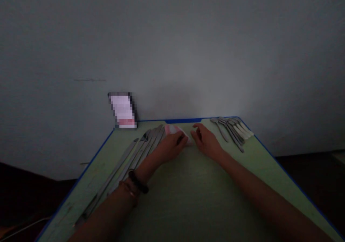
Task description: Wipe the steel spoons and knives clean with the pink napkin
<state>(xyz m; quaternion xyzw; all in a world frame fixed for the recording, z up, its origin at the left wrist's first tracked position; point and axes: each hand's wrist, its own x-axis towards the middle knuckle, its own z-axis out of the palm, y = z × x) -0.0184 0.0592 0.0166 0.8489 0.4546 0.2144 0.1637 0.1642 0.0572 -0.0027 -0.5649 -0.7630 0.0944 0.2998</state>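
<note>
Near the far edge of the table, my left hand (174, 144) is closed on a pink and white cloth (169, 128), which shows behind and beside the fingers. A little to its right, my right hand (205, 140) has thumb and fingers apart with nothing between them. Left of my left hand lie several long metal utensils (129, 163) side by side; my left forearm covers part of them, and their exact kind is too dim to tell. Several metal spoons (221, 128) lie at the far right, beyond my right hand.
Beside the spoons are several white-handled pieces (244, 129). A phone (124, 110) with a blurred-out screen leans on the wall (172, 55) at the table's far left corner. The pale green table (185, 199) has a blue rim, and the light is dim.
</note>
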